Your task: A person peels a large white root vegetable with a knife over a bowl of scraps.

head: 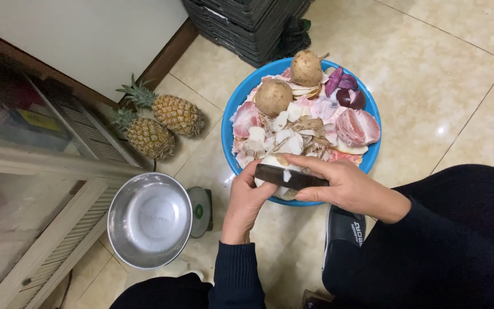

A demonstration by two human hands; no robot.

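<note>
My right hand [347, 186] grips a broad dark knife [290, 177] and lays its blade across a pale, partly peeled root [271, 163]. My left hand [246, 200] holds that root from below, over the near rim of a blue basin [228, 129]. The basin is heaped with white and pink peelings, purple pieces [347, 90] and two round brown unpeeled roots [274, 96].
An empty steel bowl [148, 219] sits on a small kitchen scale [201, 210] to the left. Two pineapples [161, 123] lie on the tiled floor by a glass-fronted wooden cabinet [41, 171]. Black crates [247, 26] stand behind the basin. My slipper [344, 229] shows under my right arm.
</note>
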